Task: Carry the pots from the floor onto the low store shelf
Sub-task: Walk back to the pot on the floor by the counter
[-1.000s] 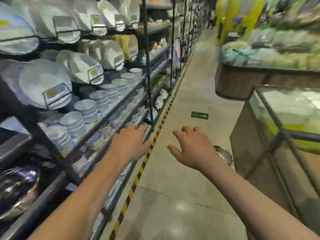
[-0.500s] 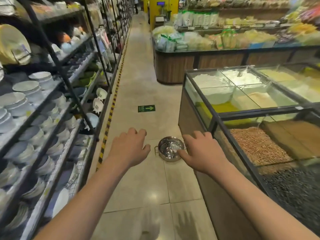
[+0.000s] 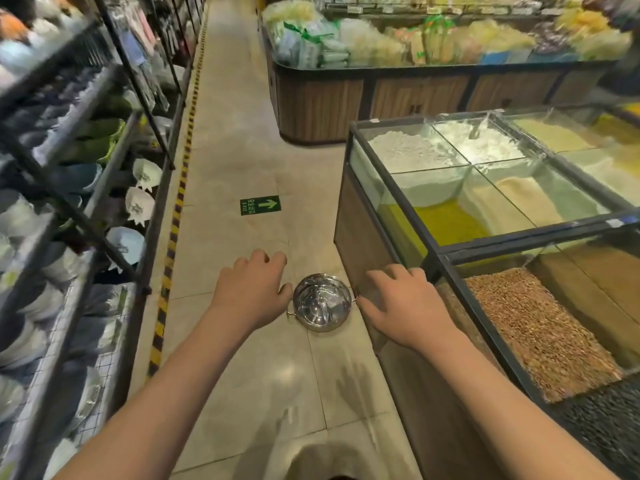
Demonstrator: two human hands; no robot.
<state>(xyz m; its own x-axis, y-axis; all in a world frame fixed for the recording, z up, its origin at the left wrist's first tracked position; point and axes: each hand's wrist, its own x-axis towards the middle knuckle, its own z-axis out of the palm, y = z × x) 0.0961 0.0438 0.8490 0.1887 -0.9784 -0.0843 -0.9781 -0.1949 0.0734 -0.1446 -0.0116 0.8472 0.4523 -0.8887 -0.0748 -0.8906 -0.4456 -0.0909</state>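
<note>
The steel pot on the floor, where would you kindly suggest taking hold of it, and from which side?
Take the steel pot by its two small side handles, one hand per side, coming down from above. It sits upright and open on the floor tiles, handles toward the left hand and right hand.

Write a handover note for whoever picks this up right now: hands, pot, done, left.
Left hand: open, empty, held out above the floor, left of the steel pot.
Right hand: open, empty, to the pot's right, beside the glass grain bin.
Pot: upright on the floor tiles, no lid; contact cannot be told.
Done: nothing lifted.
Left: grasp the pot, carry it to the low shelf on the left. No other pots in view.
</note>
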